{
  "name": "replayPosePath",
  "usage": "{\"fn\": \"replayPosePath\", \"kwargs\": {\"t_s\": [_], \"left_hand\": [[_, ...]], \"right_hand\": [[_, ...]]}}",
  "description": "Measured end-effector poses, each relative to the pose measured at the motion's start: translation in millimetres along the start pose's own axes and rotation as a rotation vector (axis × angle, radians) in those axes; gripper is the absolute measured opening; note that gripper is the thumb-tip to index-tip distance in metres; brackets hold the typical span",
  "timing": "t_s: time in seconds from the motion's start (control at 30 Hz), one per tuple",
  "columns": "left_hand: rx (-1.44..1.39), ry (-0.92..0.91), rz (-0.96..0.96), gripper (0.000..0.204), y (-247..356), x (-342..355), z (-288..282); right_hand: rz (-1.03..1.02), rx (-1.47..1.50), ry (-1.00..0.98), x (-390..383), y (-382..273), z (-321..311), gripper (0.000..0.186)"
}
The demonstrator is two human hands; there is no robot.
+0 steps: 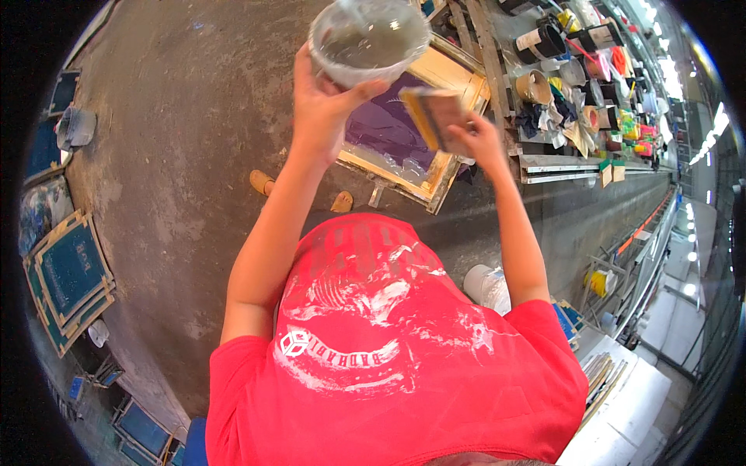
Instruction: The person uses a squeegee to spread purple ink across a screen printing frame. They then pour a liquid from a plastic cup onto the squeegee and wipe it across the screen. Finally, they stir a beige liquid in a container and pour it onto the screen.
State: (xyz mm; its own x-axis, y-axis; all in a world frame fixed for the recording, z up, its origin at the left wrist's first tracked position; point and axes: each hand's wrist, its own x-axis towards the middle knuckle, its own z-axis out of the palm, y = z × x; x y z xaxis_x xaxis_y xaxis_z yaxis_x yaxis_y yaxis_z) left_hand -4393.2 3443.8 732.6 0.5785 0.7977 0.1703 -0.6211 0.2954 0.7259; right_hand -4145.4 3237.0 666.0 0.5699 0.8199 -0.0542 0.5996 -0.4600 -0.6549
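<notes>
My left hand point(322, 101) grips a clear plastic bowl point(368, 39) by its near rim and holds it raised above a wooden-framed printing screen point(449, 74) with purple mesh. My right hand point(475, 136) holds a flat wooden-handled squeegee point(432, 113) upright, just right of the bowl and over the screen's right side. The bowl looks smeared with a pale film inside. My red shirt, streaked with white paint, fills the lower middle of the view.
Bare grey concrete floor point(186, 116) spreads to the left. Several blue framed screens point(70, 272) lean at the far left. A long workbench point(567, 101) at the right carries buckets, tape rolls and rags. A white bucket point(488, 286) stands beside my right elbow.
</notes>
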Motion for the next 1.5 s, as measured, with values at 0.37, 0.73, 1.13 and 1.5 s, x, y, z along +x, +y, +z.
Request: {"fn": "replayPosePath", "kwargs": {"t_s": [0.37,0.73,1.13,1.5], "left_hand": [[0.099,-0.034,-0.366,0.106,24.9,-44.3,-49.0],[0.281,0.017,-0.435,0.100,-16.1,-72.1,-94.8],[0.460,0.029,-0.568,0.096,-100.0,-95.7,-174.6],[0.523,-0.332,-0.474,0.091,-196.5,-61.1,-121.0]], "right_hand": [[0.025,-0.031,-0.319,67.8,91.1,89.3,0.041],[0.072,0.241,-0.665,93.9,134.9,161.9,0.049],[0.378,0.728,-0.653,70.0,129.9,70.3,0.054],[-0.153,0.756,0.316,-62.3,-36.2,-32.4,0.051]]}}
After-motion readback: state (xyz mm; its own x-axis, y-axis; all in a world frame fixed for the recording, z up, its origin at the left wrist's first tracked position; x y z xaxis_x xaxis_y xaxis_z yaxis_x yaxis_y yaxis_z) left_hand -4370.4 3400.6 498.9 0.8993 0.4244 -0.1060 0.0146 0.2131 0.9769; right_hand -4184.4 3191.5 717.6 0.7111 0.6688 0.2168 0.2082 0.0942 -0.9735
